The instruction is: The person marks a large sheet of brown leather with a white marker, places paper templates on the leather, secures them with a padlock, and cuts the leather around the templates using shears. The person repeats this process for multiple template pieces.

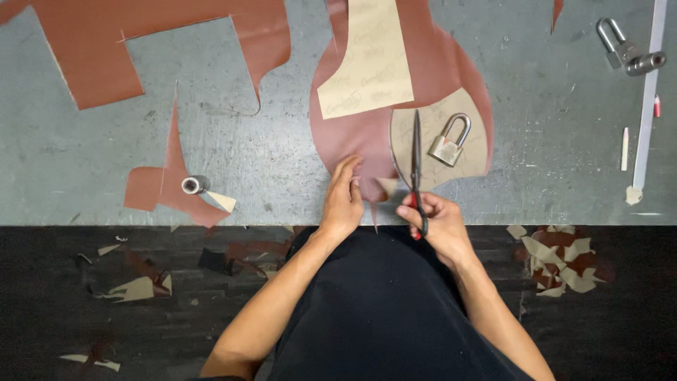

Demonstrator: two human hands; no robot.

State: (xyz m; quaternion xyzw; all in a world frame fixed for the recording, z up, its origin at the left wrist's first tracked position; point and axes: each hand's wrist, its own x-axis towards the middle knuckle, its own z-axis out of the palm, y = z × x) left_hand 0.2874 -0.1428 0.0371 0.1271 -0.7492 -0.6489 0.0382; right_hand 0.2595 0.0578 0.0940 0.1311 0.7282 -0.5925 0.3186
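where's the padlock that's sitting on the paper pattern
In the head view the padlock lies right of centre on the rounded tan pattern piece, beside the scissors held in the right hand.

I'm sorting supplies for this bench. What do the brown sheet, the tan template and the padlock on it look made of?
Brown sheet: likely leather or a leather-like synthetic; matte, lies limp and flat, clean cut edges. Tan template: looks like paper or thin card; flat, stiff-edged, pale with faint print. Padlock: metal; shiny silvery shackle and body with glints.
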